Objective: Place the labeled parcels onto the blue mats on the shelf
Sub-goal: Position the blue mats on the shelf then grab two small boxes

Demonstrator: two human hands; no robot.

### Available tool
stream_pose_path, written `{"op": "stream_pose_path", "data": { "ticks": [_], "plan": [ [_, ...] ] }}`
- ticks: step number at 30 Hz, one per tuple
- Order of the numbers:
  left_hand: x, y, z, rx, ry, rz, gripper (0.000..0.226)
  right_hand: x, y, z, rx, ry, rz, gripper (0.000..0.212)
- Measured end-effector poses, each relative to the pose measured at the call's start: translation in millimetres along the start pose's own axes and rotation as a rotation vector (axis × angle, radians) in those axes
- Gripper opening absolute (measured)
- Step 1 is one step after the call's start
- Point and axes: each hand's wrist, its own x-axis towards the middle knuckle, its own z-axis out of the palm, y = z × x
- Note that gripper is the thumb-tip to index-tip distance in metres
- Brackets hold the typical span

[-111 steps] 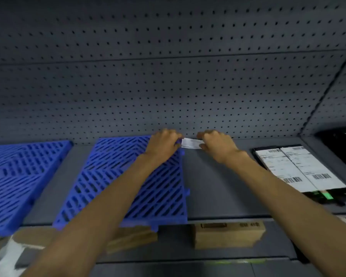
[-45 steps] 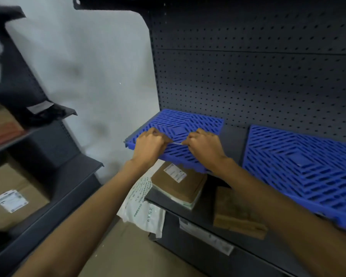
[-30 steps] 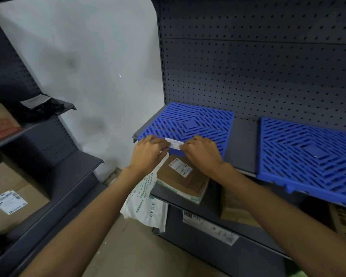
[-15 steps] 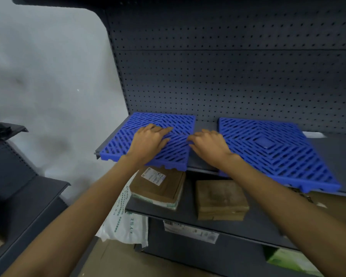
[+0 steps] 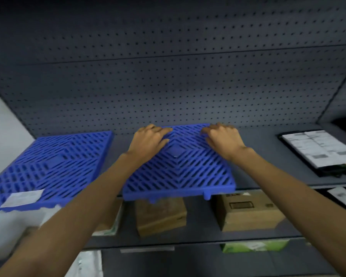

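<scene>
Two blue slotted mats lie on the grey shelf point(image 5: 254, 172). The left mat point(image 5: 54, 166) carries a small white label point(image 5: 22, 197) near its front edge. My left hand point(image 5: 149, 141) and my right hand point(image 5: 222, 139) rest palm down on the far part of the right mat point(image 5: 180, 170), fingers spread, holding nothing. A black parcel with white shipping labels point(image 5: 320, 150) lies on the shelf at the right, off the mats. Brown cardboard parcels point(image 5: 161, 215) point(image 5: 246, 211) sit on the shelf below.
A dark pegboard wall point(image 5: 168, 86) backs the shelf. A white bag point(image 5: 86, 264) hangs at the lower left, a green packet point(image 5: 254, 245) lies under the lower shelf, and another labelled parcel point(image 5: 342, 196) shows at the right edge.
The small label my hands held now lies on the left mat's front edge. Both hands have moved from the left mat to the right mat, and the view has swung right.
</scene>
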Motion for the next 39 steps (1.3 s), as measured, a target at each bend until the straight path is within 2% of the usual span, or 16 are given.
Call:
{"op": "stream_pose_path", "data": {
  "ticks": [7,12,18,23,32,39],
  "plan": [
    [98.1,83.4,22.6,-0.014,0.030,0.036,0.037,7.6,117.8,22.7,-0.052,-0.014,0.045,0.028],
    [139.9,125.5,41.1,-0.040,-0.005,0.003,0.037,17.4,162.3,45.5,-0.042,-0.059,-0.014,0.029],
    [163.6,154.5,61.0,-0.021,-0.079,0.035,0.040,32.3,173.8,74.0,0.017,-0.114,-0.097,0.035],
    [169.6,159.0,72.3,0.026,-0.177,0.017,0.045,47.9,170.1,89.7,0.091,-0.064,-0.175,0.035],
    [170.3,157.5,74.8,-0.026,-0.153,-0.012,0.048,60.6,168.2,95.0,0.067,0.049,-0.164,0.018],
    [164.8,160.9,63.0,-0.075,-0.052,-0.050,0.027,48.8,174.5,87.9,0.034,0.091,-0.115,0.018]
  ]
}}
